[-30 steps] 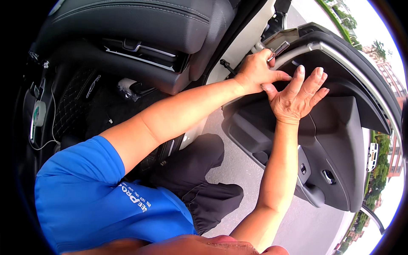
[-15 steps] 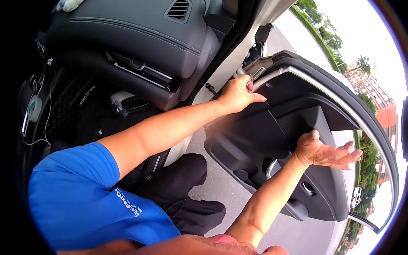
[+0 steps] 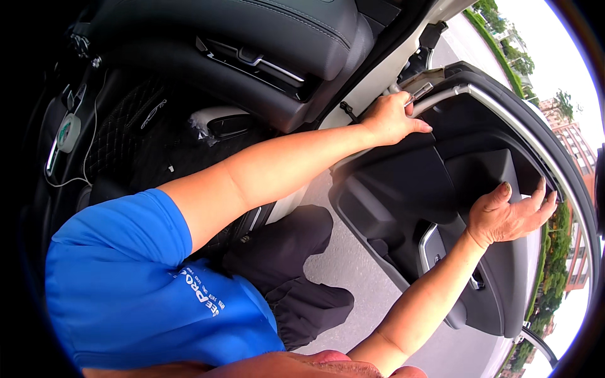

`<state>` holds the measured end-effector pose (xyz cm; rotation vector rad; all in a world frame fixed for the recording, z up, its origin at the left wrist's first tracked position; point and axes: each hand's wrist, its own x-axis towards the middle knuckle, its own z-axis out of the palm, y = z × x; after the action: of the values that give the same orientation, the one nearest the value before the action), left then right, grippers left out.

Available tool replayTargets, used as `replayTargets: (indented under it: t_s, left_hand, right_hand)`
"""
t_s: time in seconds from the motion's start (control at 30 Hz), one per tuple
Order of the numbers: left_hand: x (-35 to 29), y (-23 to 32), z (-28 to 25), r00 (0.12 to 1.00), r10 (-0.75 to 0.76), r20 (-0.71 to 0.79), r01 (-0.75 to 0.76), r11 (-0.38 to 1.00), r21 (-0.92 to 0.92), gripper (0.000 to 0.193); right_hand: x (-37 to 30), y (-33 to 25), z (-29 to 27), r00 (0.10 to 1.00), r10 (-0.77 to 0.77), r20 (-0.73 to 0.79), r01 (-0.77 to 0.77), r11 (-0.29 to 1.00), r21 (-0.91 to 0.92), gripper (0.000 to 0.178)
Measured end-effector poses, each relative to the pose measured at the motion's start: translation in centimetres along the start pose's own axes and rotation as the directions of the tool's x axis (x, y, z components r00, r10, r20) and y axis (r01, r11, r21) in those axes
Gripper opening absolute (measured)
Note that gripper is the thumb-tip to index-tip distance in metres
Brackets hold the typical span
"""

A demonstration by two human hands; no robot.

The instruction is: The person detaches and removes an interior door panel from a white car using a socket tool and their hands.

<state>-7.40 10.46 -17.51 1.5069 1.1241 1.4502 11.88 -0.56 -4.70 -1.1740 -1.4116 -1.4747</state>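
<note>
In front of me a car door [image 3: 403,183] with a dark inner panel stands swung out. My left hand [image 3: 396,120] is at the door's hinge-side edge, fingers curled and thumb stretched out. A short silver metal piece [image 3: 421,93], its kind unclear, sticks out past those curled fingers and appears gripped by them. Farther right, my right hand [image 3: 512,214] has its fingers spread, in front of the panel's upper part by the window frame [image 3: 558,145]. It holds nothing; whether its fingertips touch the frame I cannot tell.
Left of the door is the dashboard with a glovebox latch [image 3: 252,58]. On the dark footwell mat lies a mirror-like part [image 3: 224,123] with a plastic wrap. A white cable [image 3: 96,120] runs farther left. Grey pavement [image 3: 340,246] shows beneath the door.
The whole view has shifted, so car and hands sit farther right in it. My right hand's fingers have tilted up toward the window frame. My left hand keeps its place on the door edge.
</note>
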Motion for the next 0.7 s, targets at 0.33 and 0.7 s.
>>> replayTargets:
  t_s: [0.33, 0.7]
  left_hand:
    - [-0.1, -0.1, 0.1, 0.999, -0.002, 0.034, 0.004, 0.999, -0.038, 0.05]
    - [1.4, 0.9, 0.0, 0.934, 0.35, -0.074, -0.357, 0.926, -0.12, 0.023]
  right_hand:
    - [-0.3, 0.8, 0.7, 0.995, -0.095, -0.029, 0.091, 0.99, -0.103, 0.057]
    - [-0.5, 0.8, -0.2, 0.986, 0.148, 0.083, -0.161, 0.968, 0.192, 0.041]
